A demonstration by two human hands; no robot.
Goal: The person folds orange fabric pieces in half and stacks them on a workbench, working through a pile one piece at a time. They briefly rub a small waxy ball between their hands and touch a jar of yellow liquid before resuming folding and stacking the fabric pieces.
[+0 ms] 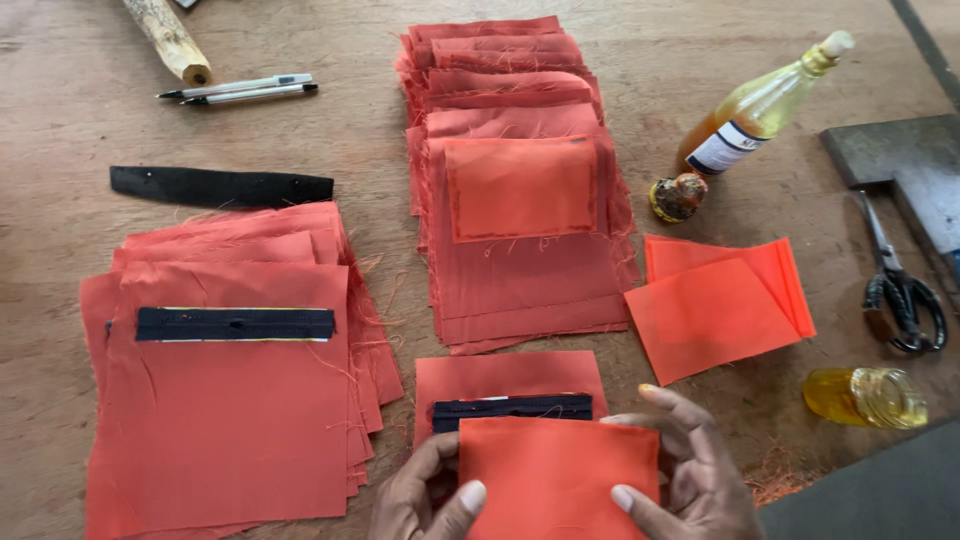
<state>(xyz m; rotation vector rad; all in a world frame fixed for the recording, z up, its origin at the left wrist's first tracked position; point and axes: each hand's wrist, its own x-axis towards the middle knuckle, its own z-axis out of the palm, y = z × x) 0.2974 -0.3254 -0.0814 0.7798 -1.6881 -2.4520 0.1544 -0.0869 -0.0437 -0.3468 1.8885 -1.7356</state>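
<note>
While black zipper tape (512, 408) lies just beyond, both hands' fingers (640, 500) pinch an orange fabric piece (555, 475).

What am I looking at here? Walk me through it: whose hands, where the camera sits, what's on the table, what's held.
No machine here: a person works bare-handed, filmed by one camera on their head looking down. The left hand and right hand each have a grip on a small orange fabric piece, which overlaps a larger piece bearing a black strip. On the wooden table lie a left stack of orange squares, a taller middle stack, two loose pieces, two pens, scissors, a bottle of yellow liquid and a small jar.
</note>
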